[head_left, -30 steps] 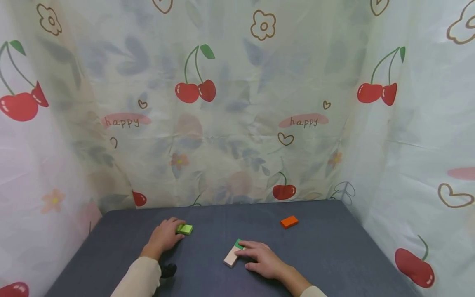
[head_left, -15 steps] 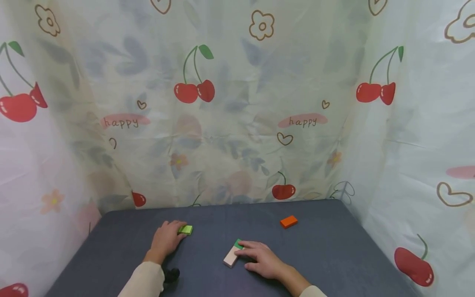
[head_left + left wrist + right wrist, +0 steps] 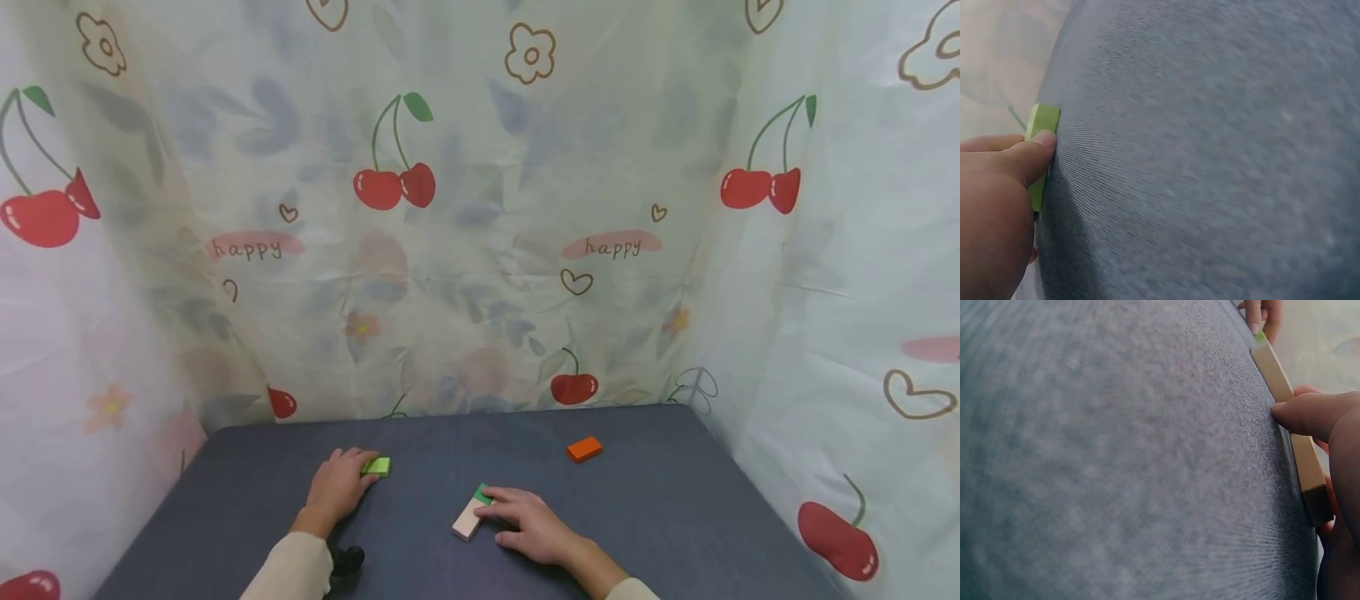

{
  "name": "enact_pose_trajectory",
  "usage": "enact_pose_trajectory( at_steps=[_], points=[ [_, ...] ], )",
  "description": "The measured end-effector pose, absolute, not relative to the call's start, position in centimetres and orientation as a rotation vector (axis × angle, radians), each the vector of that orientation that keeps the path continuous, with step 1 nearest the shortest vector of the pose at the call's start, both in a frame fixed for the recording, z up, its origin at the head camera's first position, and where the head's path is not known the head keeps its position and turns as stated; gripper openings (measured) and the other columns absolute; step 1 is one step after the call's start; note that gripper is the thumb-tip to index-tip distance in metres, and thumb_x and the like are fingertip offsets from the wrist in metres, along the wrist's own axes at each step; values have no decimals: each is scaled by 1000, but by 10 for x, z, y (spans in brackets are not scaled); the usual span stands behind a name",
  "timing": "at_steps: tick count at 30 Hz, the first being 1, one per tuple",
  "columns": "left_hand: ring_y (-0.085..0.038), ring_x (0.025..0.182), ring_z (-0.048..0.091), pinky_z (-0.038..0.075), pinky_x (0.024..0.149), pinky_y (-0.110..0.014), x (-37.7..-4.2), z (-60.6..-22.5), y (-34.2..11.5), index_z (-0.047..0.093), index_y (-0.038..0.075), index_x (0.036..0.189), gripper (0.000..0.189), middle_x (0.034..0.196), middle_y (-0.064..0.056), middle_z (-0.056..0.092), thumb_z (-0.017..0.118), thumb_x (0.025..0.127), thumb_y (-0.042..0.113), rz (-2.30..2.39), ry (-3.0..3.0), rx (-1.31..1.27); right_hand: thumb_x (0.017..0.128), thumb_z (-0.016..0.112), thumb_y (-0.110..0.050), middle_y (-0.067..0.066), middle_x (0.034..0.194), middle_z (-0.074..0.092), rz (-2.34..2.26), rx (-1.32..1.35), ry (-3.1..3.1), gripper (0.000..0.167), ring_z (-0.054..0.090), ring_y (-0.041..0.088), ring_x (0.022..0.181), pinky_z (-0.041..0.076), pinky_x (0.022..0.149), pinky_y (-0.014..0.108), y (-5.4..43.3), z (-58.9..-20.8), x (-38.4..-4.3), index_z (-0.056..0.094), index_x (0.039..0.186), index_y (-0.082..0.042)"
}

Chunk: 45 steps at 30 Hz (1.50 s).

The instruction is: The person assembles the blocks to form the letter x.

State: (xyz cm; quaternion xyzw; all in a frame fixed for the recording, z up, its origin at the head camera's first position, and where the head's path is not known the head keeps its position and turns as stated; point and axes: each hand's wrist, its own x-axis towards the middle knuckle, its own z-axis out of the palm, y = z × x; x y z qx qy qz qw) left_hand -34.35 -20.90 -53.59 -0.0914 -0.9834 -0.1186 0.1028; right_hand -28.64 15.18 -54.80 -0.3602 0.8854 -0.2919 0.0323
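My left hand (image 3: 336, 485) pinches a lime-green block (image 3: 381, 467) at the left of the table, the thumb on its near side. In the left wrist view the thumb overlaps the middle of that block (image 3: 1049, 117). My right hand (image 3: 534, 525) rests with outstretched fingers on a pale wooden block (image 3: 467, 523) and the small green block (image 3: 482, 493) at its far end. The thumb is apart from them in the head view. In the right wrist view it crosses in front of the pale block (image 3: 1307, 459), whose one end meets a dark piece.
An orange block (image 3: 584, 449) lies at the back right of the dark grey table (image 3: 645, 508). Curtains (image 3: 465, 292) printed with cherries stand behind and on both sides. A black object (image 3: 348, 560) sits by the left sleeve (image 3: 292, 567).
My left hand has shifted slightly right and nearer, covering a bit more of the lime-green block. My right hand and the blocks under it stay put.
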Motion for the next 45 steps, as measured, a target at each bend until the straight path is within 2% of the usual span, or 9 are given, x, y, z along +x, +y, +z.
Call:
enact_pose_trajectory(
  at_steps=[18, 45],
  points=[
    [-27, 99, 56, 47, 82, -50, -335, -540, -210, 68, 17, 123, 39, 109, -4, 64, 72, 88, 33, -268, -2846, -389, 92, 67, -24, -2, 148, 44, -894, -1110, 2724, 43, 41, 23, 134, 30, 103, 57, 151, -547, -288, 60, 134, -31],
    [-24, 101, 58, 46, 84, -48, -328, -540, -208, 65, 20, 127, 38, 113, -2, 61, 69, 91, 32, -316, -2839, -408, 92, 67, -23, -2, 148, 44, -913, -1099, 2715, 44, 41, 24, 134, 30, 103, 57, 152, -548, -287, 60, 134, -32]
  ],
)
